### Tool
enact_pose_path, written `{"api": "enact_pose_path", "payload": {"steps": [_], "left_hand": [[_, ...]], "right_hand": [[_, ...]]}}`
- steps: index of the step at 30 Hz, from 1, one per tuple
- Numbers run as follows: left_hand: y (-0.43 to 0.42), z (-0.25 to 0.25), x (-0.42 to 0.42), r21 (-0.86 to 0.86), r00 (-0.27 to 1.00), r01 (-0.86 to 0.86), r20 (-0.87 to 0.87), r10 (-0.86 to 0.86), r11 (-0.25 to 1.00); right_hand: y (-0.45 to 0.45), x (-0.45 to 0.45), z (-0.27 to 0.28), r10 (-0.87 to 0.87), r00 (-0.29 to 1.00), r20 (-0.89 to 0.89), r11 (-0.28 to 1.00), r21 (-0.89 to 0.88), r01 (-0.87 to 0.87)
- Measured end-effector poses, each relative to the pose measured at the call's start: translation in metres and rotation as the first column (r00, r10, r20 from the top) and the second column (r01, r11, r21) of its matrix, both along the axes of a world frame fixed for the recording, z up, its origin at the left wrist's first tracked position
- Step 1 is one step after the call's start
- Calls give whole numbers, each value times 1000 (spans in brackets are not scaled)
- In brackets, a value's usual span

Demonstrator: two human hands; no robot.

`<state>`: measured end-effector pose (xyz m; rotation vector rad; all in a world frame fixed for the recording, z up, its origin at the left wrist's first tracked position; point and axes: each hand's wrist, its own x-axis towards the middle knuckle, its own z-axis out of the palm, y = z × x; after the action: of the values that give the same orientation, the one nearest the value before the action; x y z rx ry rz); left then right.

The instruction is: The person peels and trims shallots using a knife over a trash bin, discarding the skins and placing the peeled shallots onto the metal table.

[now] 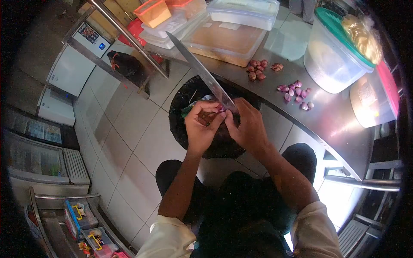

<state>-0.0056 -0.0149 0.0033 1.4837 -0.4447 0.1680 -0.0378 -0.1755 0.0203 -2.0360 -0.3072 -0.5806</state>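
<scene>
Left grip pinches probable shallot; right grip holds knife.

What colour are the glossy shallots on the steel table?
Glossy shallots are mostly purple, clearest in head view.

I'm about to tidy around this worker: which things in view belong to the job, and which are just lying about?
Likely the job:
- knife, in the right hand
- shallot, in the left hand
- both shallot groups on the counter
- black-lined bin

Apparently just about:
- green-lidded tub
- orange container
</scene>
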Motion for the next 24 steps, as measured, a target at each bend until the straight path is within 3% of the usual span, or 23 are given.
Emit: {"api": "enact_pose_path", "payload": {"steps": [6, 8, 14, 24], "left_hand": [[0, 0, -1, 49, 999, 26, 46, -28, 998], [-3, -2, -1, -49, 998, 65, 0, -66, 997], [1, 1, 0, -34, 995, 30, -93, -33, 999], [2, 3, 0, 24, 1000, 9, -19, -8, 1000]], "right_hand": [[-1, 1, 1, -13, 1000, 3, 999, -42, 13], [-2, 2, -1, -16, 998, -53, 1000, -19, 15], [-3, 0, 10, -49, 999, 21, 995, 84, 47], [-2, -2, 11, 21, 1000, 10, 999, 43, -21]]}}
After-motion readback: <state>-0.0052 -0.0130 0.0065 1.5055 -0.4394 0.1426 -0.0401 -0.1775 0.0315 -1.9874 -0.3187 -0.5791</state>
